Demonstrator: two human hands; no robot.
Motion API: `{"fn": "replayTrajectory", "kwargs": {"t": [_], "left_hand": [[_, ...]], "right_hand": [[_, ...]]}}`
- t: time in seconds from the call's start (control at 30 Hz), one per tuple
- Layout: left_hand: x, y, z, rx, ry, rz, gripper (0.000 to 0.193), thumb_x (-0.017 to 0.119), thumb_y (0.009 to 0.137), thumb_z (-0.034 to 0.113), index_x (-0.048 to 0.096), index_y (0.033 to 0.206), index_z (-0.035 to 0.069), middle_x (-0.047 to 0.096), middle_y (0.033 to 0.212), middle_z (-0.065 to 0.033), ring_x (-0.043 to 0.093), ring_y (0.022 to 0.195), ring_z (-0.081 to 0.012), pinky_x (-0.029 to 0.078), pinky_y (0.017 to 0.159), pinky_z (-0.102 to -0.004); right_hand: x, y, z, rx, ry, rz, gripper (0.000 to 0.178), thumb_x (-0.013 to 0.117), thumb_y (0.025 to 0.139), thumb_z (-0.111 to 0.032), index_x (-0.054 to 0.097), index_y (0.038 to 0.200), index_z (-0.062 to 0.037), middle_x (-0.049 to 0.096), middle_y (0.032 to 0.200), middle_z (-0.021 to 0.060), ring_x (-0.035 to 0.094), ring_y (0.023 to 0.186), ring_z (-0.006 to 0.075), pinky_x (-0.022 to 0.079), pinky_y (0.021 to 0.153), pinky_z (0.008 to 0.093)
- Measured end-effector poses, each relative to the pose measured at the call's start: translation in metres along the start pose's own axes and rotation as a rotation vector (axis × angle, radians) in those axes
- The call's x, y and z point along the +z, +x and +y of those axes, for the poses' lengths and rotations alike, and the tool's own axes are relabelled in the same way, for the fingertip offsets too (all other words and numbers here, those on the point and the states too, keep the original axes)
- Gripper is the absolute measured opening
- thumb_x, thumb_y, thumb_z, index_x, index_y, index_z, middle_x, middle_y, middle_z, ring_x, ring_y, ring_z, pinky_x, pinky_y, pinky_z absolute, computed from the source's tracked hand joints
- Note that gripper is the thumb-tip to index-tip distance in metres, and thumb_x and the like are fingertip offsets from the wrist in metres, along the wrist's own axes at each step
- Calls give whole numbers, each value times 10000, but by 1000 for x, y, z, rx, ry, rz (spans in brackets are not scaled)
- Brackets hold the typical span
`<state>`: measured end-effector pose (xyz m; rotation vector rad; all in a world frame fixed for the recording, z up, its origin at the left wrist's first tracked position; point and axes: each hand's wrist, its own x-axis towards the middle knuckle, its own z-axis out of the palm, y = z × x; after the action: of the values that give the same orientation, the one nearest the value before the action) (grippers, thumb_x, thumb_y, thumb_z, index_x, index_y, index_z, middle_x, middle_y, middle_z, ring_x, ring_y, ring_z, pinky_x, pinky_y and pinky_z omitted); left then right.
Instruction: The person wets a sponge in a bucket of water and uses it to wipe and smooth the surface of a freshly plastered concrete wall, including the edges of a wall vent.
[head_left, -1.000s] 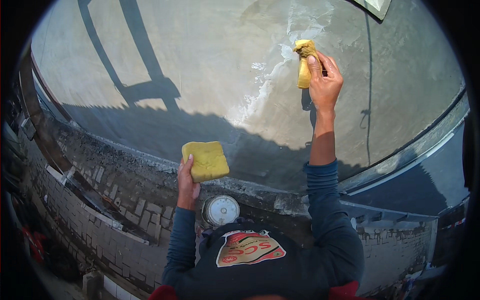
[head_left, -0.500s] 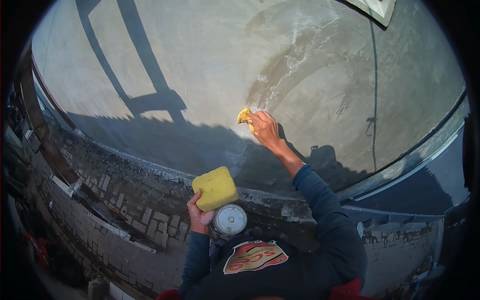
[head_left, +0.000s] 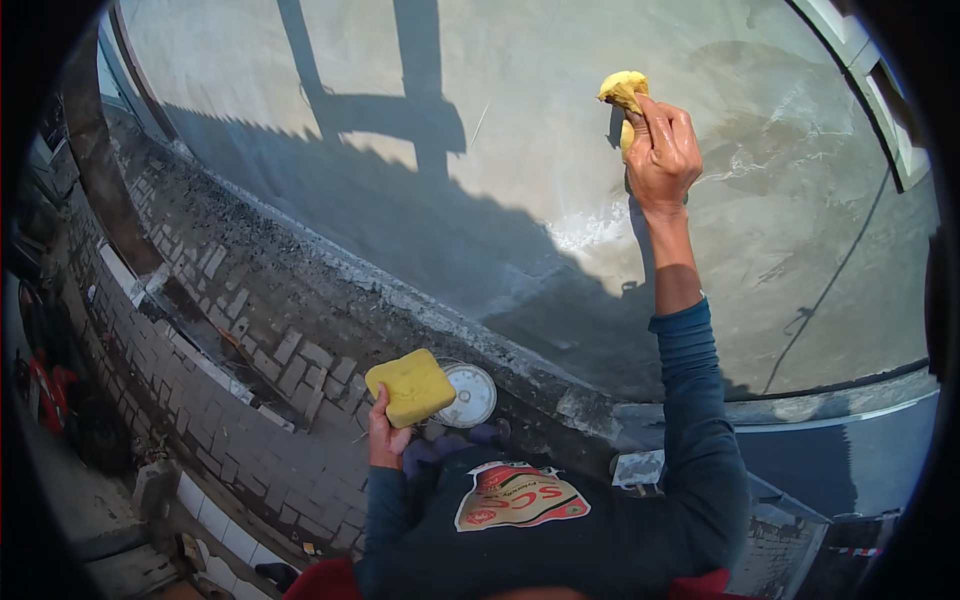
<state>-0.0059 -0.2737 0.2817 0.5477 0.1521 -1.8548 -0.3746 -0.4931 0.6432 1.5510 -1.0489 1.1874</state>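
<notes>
My left hand (head_left: 388,438) is closed round the lower edge of a thick yellow sponge (head_left: 410,388) with rounded corners, in front of my body. Stretched up and forward, my right hand (head_left: 665,160) pinches a smaller, crumpled yellow sponge (head_left: 624,88). Shadow lies just beside this sponge, close to the grey plastered wall (head_left: 545,110); whether it touches cannot be made out. Damp, darker patches and whitish streaks mark the plaster to the right of the hand and below it.
A round bucket with a white lid (head_left: 468,396) stands by the wall's foot, right beside the larger sponge. Brick paving (head_left: 270,420) runs along the left. A pale window frame (head_left: 875,95) juts out at the upper right. A red object (head_left: 50,395) sits far left.
My right hand has moved up and to the right across the wall with the small sponge. The left hand still holds the large sponge near the bucket. The whole view has turned somewhat.
</notes>
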Motion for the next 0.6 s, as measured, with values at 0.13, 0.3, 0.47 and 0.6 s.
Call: {"fn": "replayTrajectory", "kwargs": {"t": [0.13,0.3,0.47,0.6], "left_hand": [[18,0,19,93,216,51,516,556,1008,370,471,1368,11,571,1353,-158,579,1233,-311,490,1026,-467],[26,16,40,126,351,122,503,573,1002,371,486,1330,1,602,1293,-145,618,1175,-274,516,990,-430],[46,39,57,115,392,65,511,584,996,384,495,1309,-11,623,1254,-148,637,1141,-260,533,959,-410],[97,62,59,173,438,9,497,577,1001,384,495,1308,1,627,1226,-136,647,1106,-246,538,939,-394]], "right_hand": [[89,37,-49,-101,-13,113,396,684,656,64,739,996,-131,605,846,16,599,710,215,491,571,334],[166,-77,-95,-568,-49,-206,73,644,742,-56,632,810,-78,501,719,11,565,679,129,461,585,274],[165,-101,-115,-533,39,-689,147,635,742,-70,638,887,-45,571,830,37,601,812,175,511,686,306],[96,-52,-99,-166,223,-732,195,672,811,-59,664,1006,-46,614,917,51,599,851,216,509,718,333]]}}
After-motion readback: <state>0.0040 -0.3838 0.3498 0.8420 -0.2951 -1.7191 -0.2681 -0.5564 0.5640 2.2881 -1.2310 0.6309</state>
